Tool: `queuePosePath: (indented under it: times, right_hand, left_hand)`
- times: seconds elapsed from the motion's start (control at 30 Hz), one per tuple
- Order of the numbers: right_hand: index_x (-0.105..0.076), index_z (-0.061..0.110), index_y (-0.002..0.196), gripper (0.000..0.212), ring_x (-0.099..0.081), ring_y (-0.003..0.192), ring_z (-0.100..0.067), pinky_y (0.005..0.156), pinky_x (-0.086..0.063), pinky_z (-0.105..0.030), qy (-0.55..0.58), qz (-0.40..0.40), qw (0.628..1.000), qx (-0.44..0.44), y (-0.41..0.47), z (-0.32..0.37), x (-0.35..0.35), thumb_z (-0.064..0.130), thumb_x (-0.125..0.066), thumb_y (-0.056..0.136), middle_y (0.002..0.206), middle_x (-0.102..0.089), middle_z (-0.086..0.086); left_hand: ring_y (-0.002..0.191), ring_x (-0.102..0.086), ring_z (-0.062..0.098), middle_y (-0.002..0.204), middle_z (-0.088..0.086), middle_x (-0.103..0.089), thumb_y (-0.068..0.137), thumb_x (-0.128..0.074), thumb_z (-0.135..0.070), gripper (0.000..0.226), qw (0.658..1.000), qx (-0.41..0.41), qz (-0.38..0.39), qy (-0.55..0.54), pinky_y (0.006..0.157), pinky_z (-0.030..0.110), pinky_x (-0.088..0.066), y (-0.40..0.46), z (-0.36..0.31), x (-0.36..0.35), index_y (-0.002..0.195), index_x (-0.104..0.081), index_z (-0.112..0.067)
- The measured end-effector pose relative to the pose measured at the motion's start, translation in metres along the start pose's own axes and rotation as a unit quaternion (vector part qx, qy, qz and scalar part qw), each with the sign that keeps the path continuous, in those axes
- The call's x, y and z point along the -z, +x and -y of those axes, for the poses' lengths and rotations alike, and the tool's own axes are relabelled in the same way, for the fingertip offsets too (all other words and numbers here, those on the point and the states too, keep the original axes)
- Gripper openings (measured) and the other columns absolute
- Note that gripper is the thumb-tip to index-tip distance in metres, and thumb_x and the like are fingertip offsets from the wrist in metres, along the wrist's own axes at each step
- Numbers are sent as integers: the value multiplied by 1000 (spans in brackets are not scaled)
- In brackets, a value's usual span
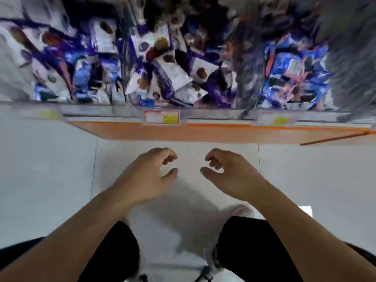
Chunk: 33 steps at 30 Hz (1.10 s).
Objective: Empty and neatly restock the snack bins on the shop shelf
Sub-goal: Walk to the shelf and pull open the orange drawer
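**Inspector A:** Both hands are bare and in the lower middle of the frame, above the pale grey tiled floor (61,180). The left hand (149,176) has its fingers curled loosely inward and the thumb apart; it grips nothing. The right hand (227,174) mirrors it, fingers half bent and thumb out, also empty. The two are near each other but not touching.

**Inspector B:** Location of the stock?

**Inspector A:** Across the top of the frame. The snack bins on the shelf (162,58) hold a loose jumble of purple, blue and white foil snack packets (175,78), heavily blurred; individual bin walls cannot be told apart. A denser blue heap (291,74) lies at upper right.

**Inspector B:** Shelf edge?

**Inspector A:** A grey front rail carries a red-bordered white and yellow price label (161,117) at centre, above an orange base strip (203,132). The hands are well below it.
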State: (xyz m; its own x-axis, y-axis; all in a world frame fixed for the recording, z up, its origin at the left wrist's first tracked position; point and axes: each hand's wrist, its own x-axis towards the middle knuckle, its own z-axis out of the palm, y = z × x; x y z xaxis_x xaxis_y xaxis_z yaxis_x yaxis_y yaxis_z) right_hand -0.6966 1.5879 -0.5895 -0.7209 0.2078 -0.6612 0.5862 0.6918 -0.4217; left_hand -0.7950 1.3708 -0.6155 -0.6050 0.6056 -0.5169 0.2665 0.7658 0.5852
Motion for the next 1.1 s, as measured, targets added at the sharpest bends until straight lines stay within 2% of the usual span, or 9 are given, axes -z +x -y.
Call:
queuePosePath:
  times: [0.1, 0.23, 0.4, 0.53, 0.63, 0.7, 0.8, 0.97, 1.1]
  right_hand:
    - [-55, 39, 108, 39, -61, 100, -4, 91, -55, -37, -14, -14, 999, 39, 2, -4, -21, 70, -50, 84, 108, -62, 19]
    - [-53, 40, 113, 42, -59, 102, -6, 90, -55, -38, -88, -50, 991, 87, -32, 2, -35, 72, -47, 86, 110, -58, 20]
    - [-57, 35, 118, 37, -63, 98, -12, 85, -59, -40, -97, -123, 980, 123, -85, 7, -58, 63, -56, 94, 114, -60, 13]
    - [-61, 30, 118, 33, -64, 91, -11, 78, -61, -37, -5, -159, 979, 128, -117, -1, -81, 53, -61, 95, 108, -63, 11]
    - [-61, 26, 120, 32, -68, 85, -17, 67, -58, -35, 127, -155, 975, 91, -130, -19, -96, 45, -66, 94, 104, -67, 6]
    - [-60, 25, 120, 31, -72, 91, -27, 73, -60, -44, 263, -147, 951, 63, -134, -27, -99, 39, -69, 93, 107, -69, -5]
    - [-55, 24, 126, 37, -70, 103, -26, 87, -61, -45, 378, -159, 911, 48, -125, -28, -92, 28, -72, 93, 115, -66, -11]
    - [-37, 24, 145, 67, -68, 104, -25, 99, -57, -46, 493, -186, 849, 25, -60, -26, -75, 18, -76, 91, 115, -63, -4]
    - [-25, 28, 157, 90, -68, 102, -21, 105, -54, -48, 589, -196, 784, 18, 6, -34, -70, 5, -78, 88, 128, -61, 1]
  left_hand:
    - [105, -62, 1, 119, -21, -61, 88, -60, -56, 42, 999, -33, -37, 16, 92, 30, -55, 7, 16, -24, 126, -62, -37]
    - [107, -55, -7, 115, -27, -59, 91, -66, -51, 31, 996, -46, -81, 6, 90, 24, -50, 0, 15, -38, 120, -62, -42]
    - [104, -57, -1, 115, -23, -59, 93, -68, -48, 31, 992, -47, -112, 23, 93, 29, -53, -53, 9, -56, 122, -62, -38]
    - [102, -58, -1, 112, -24, -60, 91, -70, -46, 29, 987, -65, -144, 20, 92, 28, -53, -113, 6, -65, 118, -62, -40]
    - [101, -63, 2, 110, -21, -63, 90, -74, -41, 25, 981, -46, -179, -62, 86, 28, -56, -140, 8, -71, 113, -63, -39]
    - [99, -65, 3, 110, -17, -65, 90, -76, -38, 25, 972, -24, -197, -127, 75, 24, -54, -146, 8, -73, 111, -61, -38]
    - [98, -65, 3, 113, -12, -65, 90, -78, -35, 37, 958, -7, -208, -196, 70, 18, -48, -137, 0, -72, 119, -55, -34]
    - [103, -63, 9, 121, -3, -60, 84, -86, -18, 75, 914, 18, -216, -344, 76, 23, -48, -67, -5, -57, 142, -38, -22]
    - [117, -61, 19, 132, 4, -58, 81, -86, -6, 101, 879, 31, -220, -423, 91, 36, -50, 0, 9, -53, 157, -21, -14]
